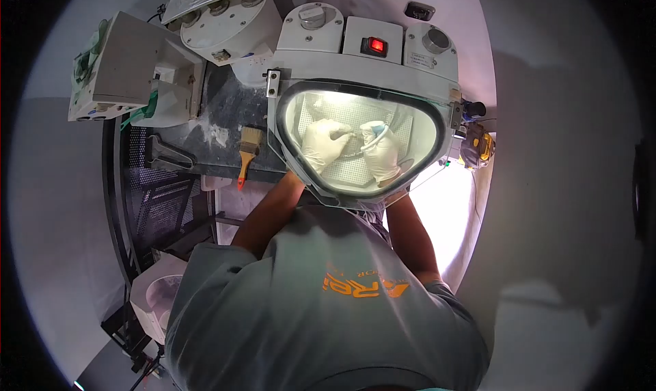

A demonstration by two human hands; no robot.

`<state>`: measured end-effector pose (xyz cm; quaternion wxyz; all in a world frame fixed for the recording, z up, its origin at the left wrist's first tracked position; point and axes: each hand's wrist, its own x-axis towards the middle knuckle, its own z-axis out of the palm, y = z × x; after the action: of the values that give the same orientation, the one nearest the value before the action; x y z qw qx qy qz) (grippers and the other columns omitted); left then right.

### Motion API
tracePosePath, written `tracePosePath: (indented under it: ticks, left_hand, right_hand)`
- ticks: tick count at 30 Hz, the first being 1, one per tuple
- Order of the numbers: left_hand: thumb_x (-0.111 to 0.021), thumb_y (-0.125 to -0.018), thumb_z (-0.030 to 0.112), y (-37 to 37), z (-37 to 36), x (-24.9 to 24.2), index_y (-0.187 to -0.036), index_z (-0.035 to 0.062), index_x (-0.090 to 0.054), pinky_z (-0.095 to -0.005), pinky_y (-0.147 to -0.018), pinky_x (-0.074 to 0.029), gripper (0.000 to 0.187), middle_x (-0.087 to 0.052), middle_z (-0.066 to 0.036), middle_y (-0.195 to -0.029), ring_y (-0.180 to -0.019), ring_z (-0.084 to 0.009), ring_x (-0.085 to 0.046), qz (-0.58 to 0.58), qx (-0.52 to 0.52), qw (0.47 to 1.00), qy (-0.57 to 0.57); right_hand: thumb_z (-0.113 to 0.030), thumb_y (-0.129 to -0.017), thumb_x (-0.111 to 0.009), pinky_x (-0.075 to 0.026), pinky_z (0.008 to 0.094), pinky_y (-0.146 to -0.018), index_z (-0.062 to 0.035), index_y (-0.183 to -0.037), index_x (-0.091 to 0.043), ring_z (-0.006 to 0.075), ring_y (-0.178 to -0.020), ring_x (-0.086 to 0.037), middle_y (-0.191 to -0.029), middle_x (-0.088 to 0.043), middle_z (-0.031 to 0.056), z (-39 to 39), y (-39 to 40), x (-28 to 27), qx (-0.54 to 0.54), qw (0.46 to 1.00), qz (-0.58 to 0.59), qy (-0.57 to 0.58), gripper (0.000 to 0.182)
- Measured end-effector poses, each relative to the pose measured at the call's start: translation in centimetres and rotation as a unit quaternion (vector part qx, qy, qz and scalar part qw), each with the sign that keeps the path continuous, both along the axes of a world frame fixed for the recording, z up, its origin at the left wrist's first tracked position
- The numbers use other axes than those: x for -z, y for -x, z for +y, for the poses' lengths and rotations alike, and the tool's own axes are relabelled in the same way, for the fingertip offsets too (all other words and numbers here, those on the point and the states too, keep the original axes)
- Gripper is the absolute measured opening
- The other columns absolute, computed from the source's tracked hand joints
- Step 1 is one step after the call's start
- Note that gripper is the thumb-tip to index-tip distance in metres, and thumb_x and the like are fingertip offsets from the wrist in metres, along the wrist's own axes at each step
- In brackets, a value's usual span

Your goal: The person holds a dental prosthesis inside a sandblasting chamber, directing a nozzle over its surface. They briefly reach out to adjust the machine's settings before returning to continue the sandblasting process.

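Through the window of a lit white cabinet (307, 70), both of my hands show in pale gloves above a perforated floor plate (355, 111). My left hand (326, 145) is closed, its fingertips pinched together near the middle; what they hold is too small to make out. My right hand (380, 150) is wrapped round a slim white tool with a light blue part (378, 129). The two hands are close together but apart. Both forearms enter from the cabinet's lower front.
On the dark bench (229, 104) left of the cabinet lie a paintbrush (249, 148) and a metal clamp-like item (167, 153). Other white machines (116, 66) stand at the back left. A yellow and black tool (477, 147) is at the right.
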<state>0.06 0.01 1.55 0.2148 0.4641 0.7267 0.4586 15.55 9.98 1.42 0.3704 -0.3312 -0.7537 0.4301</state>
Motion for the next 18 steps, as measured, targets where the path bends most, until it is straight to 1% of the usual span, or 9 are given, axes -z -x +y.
tracePosePath:
  ticks: [1,2,6,9,13,14,17,18]
  left_hand:
    - [-0.085,-0.087,0.016,-0.2,0.1,0.0,-0.102,0.0052,-0.085,-0.0406,-0.090,-0.060,0.018,-0.082,-0.014,-0.100,-0.096,-0.0311,-0.077,-0.025,-0.015,1.000,0.004]
    - [-0.085,-0.087,0.016,-0.2,0.0,-0.1,-0.101,0.0051,-0.085,-0.0406,-0.089,-0.060,0.018,-0.082,-0.014,-0.100,-0.096,-0.0312,-0.077,-0.015,-0.015,1.000,0.010]
    - [-0.086,-0.086,0.016,-0.1,0.1,-0.2,-0.101,0.0045,-0.084,-0.0406,-0.088,-0.060,0.019,-0.081,-0.014,-0.099,-0.094,-0.0317,-0.078,-0.005,-0.014,1.000,0.023]
    - [-0.086,-0.086,0.015,-0.2,0.0,0.0,-0.102,0.0038,-0.083,-0.0409,-0.087,-0.060,0.020,-0.081,-0.015,-0.099,-0.093,-0.0321,-0.078,-0.032,-0.021,0.999,0.025]
    - [-0.085,-0.085,0.012,-0.3,0.1,-0.7,-0.100,0.0041,-0.083,-0.0411,-0.086,-0.060,0.017,-0.081,-0.016,-0.098,-0.092,-0.0315,-0.077,-0.047,-0.022,0.998,0.019]
    - [-0.085,-0.085,0.012,-0.1,0.1,-1.1,-0.100,0.0042,-0.083,-0.0409,-0.086,-0.060,0.017,-0.081,-0.015,-0.098,-0.092,-0.0310,-0.077,-0.016,-0.013,1.000,0.020]
    - [-0.085,-0.084,0.011,-0.2,0.1,-0.3,-0.100,0.0040,-0.083,-0.0407,-0.087,-0.060,0.018,-0.081,-0.015,-0.097,-0.093,-0.0308,-0.077,-0.015,-0.017,1.000,0.010]
    - [-0.087,-0.086,0.009,-0.1,0.1,-0.3,-0.102,0.0037,-0.084,-0.0365,-0.083,-0.060,0.018,-0.081,-0.014,-0.096,-0.089,-0.0248,-0.077,-0.007,-0.012,1.000,-0.002]
  right_hand:
    - [-0.020,-0.107,-0.073,-0.052,0.0324,-0.065,-0.0044,-0.103,-0.073,0.0159,-0.071,-0.065,-0.082,-0.071,0.0067,0.0,0.0,0.3,-0.001,1.000,-0.001,-0.009,0.016]
    - [-0.022,-0.107,-0.073,-0.052,0.0333,-0.067,-0.0043,-0.103,-0.073,0.0172,-0.072,-0.066,-0.083,-0.071,0.0077,0.0,0.0,0.7,-0.004,1.000,-0.002,0.026,0.018]
    - [-0.023,-0.108,-0.071,-0.052,0.0332,-0.067,-0.0044,-0.103,-0.073,0.0168,-0.073,-0.065,-0.084,-0.071,0.0069,-0.1,0.0,0.1,-0.009,1.000,-0.010,0.027,0.020]
    - [-0.024,-0.109,-0.071,-0.051,0.0331,-0.067,-0.0045,-0.103,-0.073,0.0163,-0.072,-0.064,-0.084,-0.071,0.0063,0.0,0.1,0.1,-0.018,0.999,-0.011,0.025,0.020]
    - [-0.025,-0.110,-0.070,-0.050,0.0322,-0.066,-0.0049,-0.102,-0.073,0.0144,-0.072,-0.063,-0.083,-0.069,0.0055,0.1,0.0,0.2,-0.022,0.999,-0.004,0.030,0.022]
    - [-0.025,-0.110,-0.069,-0.050,0.0320,-0.066,-0.0050,-0.102,-0.073,0.0138,-0.072,-0.062,-0.082,-0.069,0.0052,0.1,0.0,0.4,-0.021,0.999,-0.006,0.026,0.022]
    - [-0.026,-0.110,-0.069,-0.050,0.0313,-0.065,-0.0051,-0.101,-0.073,0.0126,-0.072,-0.061,-0.082,-0.069,0.0044,0.1,0.0,0.1,-0.018,1.000,-0.007,0.014,0.023]
    - [-0.026,-0.110,-0.069,-0.050,0.0316,-0.065,-0.0046,-0.101,-0.073,0.0132,-0.071,-0.062,-0.081,-0.069,0.0046,0.0,0.1,0.1,-0.018,0.999,0.004,0.029,0.024]
